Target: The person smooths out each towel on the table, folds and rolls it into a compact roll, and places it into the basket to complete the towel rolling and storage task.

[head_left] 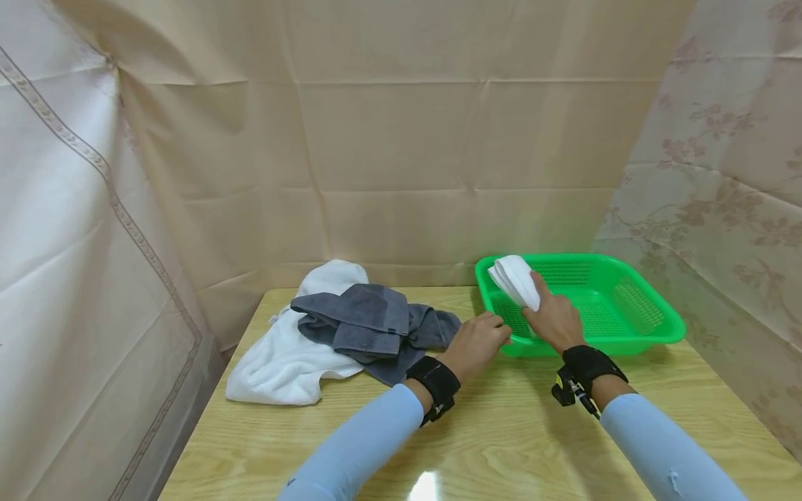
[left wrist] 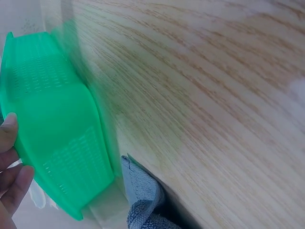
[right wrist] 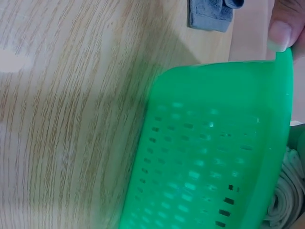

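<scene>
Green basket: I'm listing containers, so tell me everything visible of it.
The green basket looks like plastic: shallow, open-topped, roughly rectangular, with rounded corners, a smooth rim and small holes in its walls and floor. It sits upright on the right of the table, toward the back. The left hand holds its rim at the near left corner; the right hand holds a rolled white cloth over its left part, contact unclear.

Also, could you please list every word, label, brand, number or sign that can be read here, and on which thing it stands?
No readable text: I see none on the green basket, folded white cloth, grey cloth or white towel.
Black right wristband: small yellow mark, too small to tell whether it bears text.
Flowered drape: printed pattern, no lettering.
</scene>
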`<act>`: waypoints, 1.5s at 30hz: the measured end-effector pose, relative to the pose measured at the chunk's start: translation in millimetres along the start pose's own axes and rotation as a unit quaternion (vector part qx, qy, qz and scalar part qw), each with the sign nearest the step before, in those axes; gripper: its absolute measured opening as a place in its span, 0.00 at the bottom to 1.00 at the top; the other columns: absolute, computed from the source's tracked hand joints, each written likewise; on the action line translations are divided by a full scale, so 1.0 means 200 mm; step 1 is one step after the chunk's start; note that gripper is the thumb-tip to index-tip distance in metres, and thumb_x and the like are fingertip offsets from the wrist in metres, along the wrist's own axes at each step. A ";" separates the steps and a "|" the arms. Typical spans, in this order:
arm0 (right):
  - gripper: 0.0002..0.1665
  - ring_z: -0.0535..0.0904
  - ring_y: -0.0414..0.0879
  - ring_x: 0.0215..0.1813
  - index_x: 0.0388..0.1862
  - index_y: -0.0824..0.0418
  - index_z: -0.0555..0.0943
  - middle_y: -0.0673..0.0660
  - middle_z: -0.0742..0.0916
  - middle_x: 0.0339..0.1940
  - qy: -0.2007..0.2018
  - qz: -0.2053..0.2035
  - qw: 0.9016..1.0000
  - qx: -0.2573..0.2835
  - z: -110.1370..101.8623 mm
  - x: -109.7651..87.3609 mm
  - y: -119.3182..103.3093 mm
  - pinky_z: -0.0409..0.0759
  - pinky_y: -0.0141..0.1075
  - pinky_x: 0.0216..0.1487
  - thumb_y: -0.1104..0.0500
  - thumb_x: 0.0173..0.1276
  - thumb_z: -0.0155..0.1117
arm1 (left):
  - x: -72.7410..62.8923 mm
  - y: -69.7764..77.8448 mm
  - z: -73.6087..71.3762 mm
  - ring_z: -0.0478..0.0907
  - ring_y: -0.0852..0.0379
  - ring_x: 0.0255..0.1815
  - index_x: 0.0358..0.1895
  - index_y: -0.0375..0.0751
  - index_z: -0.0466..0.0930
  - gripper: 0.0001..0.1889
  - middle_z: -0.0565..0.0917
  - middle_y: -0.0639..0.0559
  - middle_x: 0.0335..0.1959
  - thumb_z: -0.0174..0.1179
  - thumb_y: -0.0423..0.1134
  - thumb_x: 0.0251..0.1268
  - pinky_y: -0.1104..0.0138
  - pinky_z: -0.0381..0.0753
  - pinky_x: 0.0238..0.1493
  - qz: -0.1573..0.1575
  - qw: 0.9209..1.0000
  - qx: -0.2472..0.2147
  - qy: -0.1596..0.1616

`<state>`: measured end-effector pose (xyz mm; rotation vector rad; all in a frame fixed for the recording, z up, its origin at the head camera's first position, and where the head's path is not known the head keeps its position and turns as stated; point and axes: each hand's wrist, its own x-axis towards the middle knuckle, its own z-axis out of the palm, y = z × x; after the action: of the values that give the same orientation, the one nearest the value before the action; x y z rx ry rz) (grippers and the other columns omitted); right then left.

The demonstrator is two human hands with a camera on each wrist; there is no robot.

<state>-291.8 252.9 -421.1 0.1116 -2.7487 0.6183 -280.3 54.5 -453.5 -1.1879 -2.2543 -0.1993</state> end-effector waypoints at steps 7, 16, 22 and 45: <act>0.45 0.77 0.60 0.24 0.82 0.63 0.56 0.78 0.84 0.37 -0.010 0.001 1.000 -0.004 0.01 -0.01 -0.01 0.72 0.49 0.21 0.59 0.68 0.61 | 0.00 0.01 0.00 0.78 0.62 0.39 0.41 0.50 0.90 0.07 0.82 0.58 0.36 0.67 0.46 0.69 0.79 0.76 0.42 -0.001 1.000 0.003 0.002; 0.43 0.79 0.63 0.26 0.81 0.64 0.57 0.80 0.83 0.38 -0.036 0.000 0.999 -0.014 0.04 0.00 -0.01 0.74 0.51 0.23 0.59 0.69 0.60 | -0.01 0.01 0.00 0.78 0.62 0.38 0.41 0.50 0.90 0.07 0.83 0.58 0.36 0.66 0.47 0.70 0.79 0.76 0.43 -0.002 1.000 0.008 0.001; 0.43 0.77 0.60 0.23 0.81 0.64 0.56 0.80 0.83 0.36 -0.049 0.005 0.999 -0.020 0.07 0.01 -0.01 0.71 0.47 0.21 0.58 0.71 0.60 | -0.01 0.01 0.01 0.78 0.62 0.38 0.41 0.50 0.90 0.07 0.82 0.58 0.36 0.66 0.47 0.71 0.79 0.76 0.42 0.004 1.000 0.015 0.006; 0.42 0.72 0.55 0.20 0.81 0.70 0.51 0.70 0.81 0.28 -0.152 0.027 0.988 -0.019 0.12 0.04 -0.05 0.65 0.43 0.21 0.59 0.73 0.52 | 0.00 0.02 -0.02 0.79 0.61 0.42 0.46 0.52 0.89 0.08 0.85 0.59 0.42 0.67 0.47 0.70 0.76 0.76 0.48 0.007 0.999 0.032 -0.031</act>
<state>-305.3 232.9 -433.9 0.1319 -3.0657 0.6062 -275.8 56.2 -450.8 -1.1914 -2.2863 -0.0844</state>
